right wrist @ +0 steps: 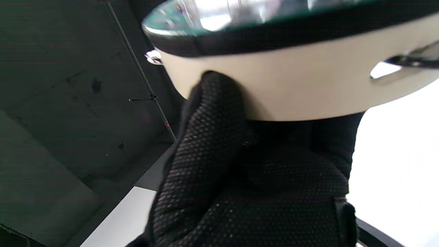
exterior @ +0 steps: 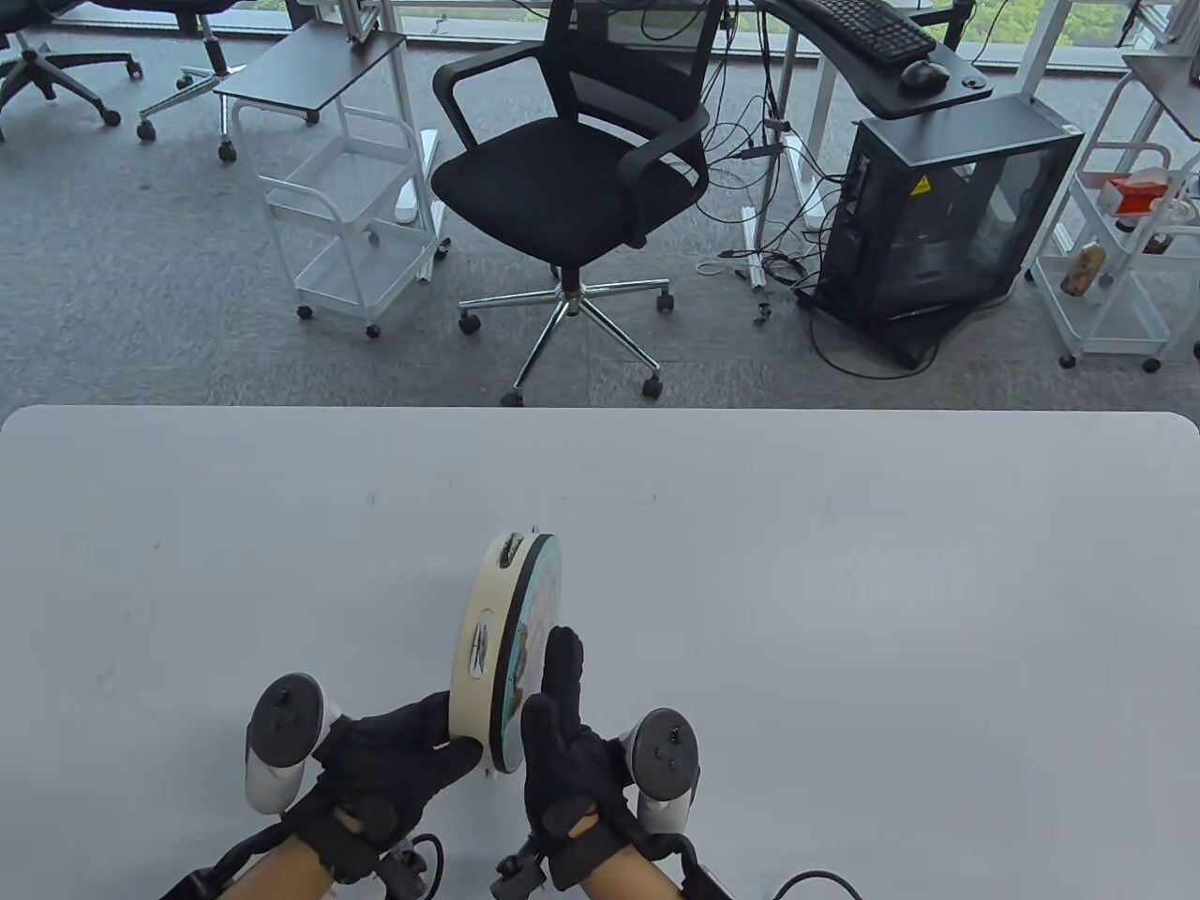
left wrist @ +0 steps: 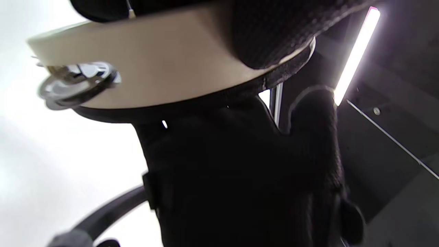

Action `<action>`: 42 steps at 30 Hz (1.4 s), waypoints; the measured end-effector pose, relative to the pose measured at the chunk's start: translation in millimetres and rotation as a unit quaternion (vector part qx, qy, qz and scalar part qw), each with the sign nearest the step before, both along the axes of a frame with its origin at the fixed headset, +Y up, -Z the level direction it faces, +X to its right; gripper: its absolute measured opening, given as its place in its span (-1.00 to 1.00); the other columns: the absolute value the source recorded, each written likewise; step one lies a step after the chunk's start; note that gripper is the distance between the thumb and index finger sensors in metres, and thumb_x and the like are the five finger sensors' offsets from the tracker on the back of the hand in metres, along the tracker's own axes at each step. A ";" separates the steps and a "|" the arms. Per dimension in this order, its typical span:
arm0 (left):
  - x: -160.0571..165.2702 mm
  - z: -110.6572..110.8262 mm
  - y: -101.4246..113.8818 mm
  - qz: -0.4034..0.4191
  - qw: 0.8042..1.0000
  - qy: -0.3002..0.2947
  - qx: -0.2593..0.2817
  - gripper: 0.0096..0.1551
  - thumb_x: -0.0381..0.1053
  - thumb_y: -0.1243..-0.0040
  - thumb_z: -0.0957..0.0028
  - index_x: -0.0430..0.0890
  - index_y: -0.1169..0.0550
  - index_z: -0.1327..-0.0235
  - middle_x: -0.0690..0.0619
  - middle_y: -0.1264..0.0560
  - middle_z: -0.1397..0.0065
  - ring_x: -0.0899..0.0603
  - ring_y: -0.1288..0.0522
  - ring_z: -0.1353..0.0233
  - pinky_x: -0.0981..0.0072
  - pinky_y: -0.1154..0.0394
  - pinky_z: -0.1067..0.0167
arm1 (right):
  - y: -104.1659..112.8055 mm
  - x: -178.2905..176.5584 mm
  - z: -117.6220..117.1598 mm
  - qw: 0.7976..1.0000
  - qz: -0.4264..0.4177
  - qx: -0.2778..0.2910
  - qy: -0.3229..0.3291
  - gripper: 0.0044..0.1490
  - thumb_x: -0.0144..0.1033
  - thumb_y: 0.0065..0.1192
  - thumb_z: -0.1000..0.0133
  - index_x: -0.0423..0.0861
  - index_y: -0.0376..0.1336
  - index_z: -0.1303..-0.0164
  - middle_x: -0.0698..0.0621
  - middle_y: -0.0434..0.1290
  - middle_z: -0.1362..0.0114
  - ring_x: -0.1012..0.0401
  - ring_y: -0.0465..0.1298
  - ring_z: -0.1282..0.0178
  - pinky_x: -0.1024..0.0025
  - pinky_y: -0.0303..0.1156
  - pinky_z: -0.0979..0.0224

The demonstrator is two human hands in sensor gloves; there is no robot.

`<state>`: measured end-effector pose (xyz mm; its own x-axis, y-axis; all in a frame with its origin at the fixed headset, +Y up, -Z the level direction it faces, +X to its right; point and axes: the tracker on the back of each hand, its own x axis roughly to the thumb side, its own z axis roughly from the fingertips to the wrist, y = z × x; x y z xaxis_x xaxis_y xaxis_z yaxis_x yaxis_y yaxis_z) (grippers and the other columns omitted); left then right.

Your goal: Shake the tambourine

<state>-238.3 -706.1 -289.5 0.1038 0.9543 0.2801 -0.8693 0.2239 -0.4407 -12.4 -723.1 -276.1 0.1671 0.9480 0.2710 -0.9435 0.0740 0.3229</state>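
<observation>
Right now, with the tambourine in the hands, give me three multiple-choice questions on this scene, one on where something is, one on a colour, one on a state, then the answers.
1. Where is the tambourine?
A. flat at the far edge of the table
B. on edge near the front of the table, between the two hands
C. on the office chair

2. What colour is the tambourine's frame?
A. cream
B. red
C. bright blue

3. How does the left hand stand to the tambourine?
A. resting apart from it on the table
B. gripping its frame at the near end
C. pointing away from it

Answers:
1 B, the table view shows it on edge between the left hand and the right hand.
2 A, both wrist views show a pale cream band.
3 B, the gloved fingers wrap the frame.
</observation>
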 end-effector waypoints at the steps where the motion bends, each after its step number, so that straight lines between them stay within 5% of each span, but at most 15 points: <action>1: -2.6 -1.0 -0.5 0.003 1.000 0.009 -0.002 -0.51 0.00 -0.32 -0.08 0.12 -0.51 -0.31 0.12 -0.65 -0.34 -0.21 -0.57 -0.42 -0.34 -0.32 -0.35 | 0.2 1.0 -0.3 1.000 -0.001 0.000 -0.001 0.21 0.39 -0.44 -0.16 -0.31 -0.60 -0.50 -0.47 -0.63 -0.49 -0.45 -0.56 -0.44 -0.52 -0.38 -0.29; 6: -17.7 -4.6 -3.4 0.028 0.997 0.073 -0.012 -0.51 0.01 -0.33 -0.08 0.15 -0.52 -0.31 0.13 -0.65 -0.35 -0.21 -0.57 -0.41 -0.32 -0.33 -0.35 | -0.7 6.5 -2.1 1.000 -0.006 -0.007 -0.011 0.21 0.38 -0.43 -0.16 -0.32 -0.59 -0.51 -0.48 -0.62 -0.50 -0.46 -0.55 -0.45 -0.52 -0.38 -0.29; 10: -14.6 -1.6 -0.9 0.025 0.997 0.067 0.000 -0.51 0.01 -0.34 -0.08 0.16 -0.52 -0.31 0.12 -0.64 -0.36 -0.21 -0.58 -0.40 -0.32 -0.32 -0.35 | -0.5 6.1 -2.6 1.000 -0.010 -0.003 -0.008 0.21 0.38 -0.43 -0.16 -0.31 -0.60 -0.51 -0.47 -0.62 -0.50 -0.46 -0.55 -0.45 -0.52 -0.38 -0.29; 15: 26.4 15.4 8.8 -0.077 0.988 -0.124 0.050 -0.48 0.00 -0.34 -0.08 0.16 -0.50 -0.34 0.08 -0.64 -0.39 -0.18 -0.62 -0.34 -0.32 -0.30 -0.38 | -3.5 4.9 2.5 1.000 -0.016 0.006 -0.006 0.21 0.43 -0.57 -0.14 -0.27 -0.72 -0.44 -0.45 -0.72 -0.45 -0.44 -0.64 -0.41 -0.53 -0.44 -0.26; 17: 31.0 18.4 10.0 -0.090 0.987 -0.105 0.078 -0.45 0.00 -0.36 -0.04 0.14 -0.51 -0.34 0.08 -0.65 -0.38 -0.16 -0.67 -0.30 -0.30 -0.35 -0.36 | -6.5 5.5 0.2 0.999 -0.044 -0.017 -0.008 0.22 0.43 -0.51 -0.14 -0.30 -0.61 -0.50 -0.48 -0.63 -0.49 -0.46 -0.57 -0.43 -0.56 -0.41 -0.24; 28: 23.5 11.6 3.3 -0.068 0.993 -0.087 0.042 -0.49 -0.02 -0.35 -0.06 0.10 -0.54 -0.31 0.08 -0.66 -0.35 -0.20 -0.66 -0.30 -0.33 -0.35 -0.34 | -8.3 6.6 -5.3 1.000 -0.015 -0.024 -0.005 0.23 0.42 -0.48 -0.16 -0.30 -0.65 -0.48 -0.47 -0.66 -0.48 -0.46 -0.59 -0.42 -0.54 -0.39 -0.28; 42: -8.3 4.7 1.2 0.002 0.998 0.058 0.013 -0.49 0.00 -0.31 -0.09 0.09 -0.50 -0.33 0.08 -0.64 -0.36 -0.21 -0.62 -0.34 -0.37 -0.32 -0.34 | -4.7 2.0 -2.1 1.000 0.001 -0.021 0.018 0.22 0.42 -0.46 -0.16 -0.30 -0.62 -0.50 -0.47 -0.65 -0.48 -0.46 -0.60 -0.42 -0.53 -0.39 -0.28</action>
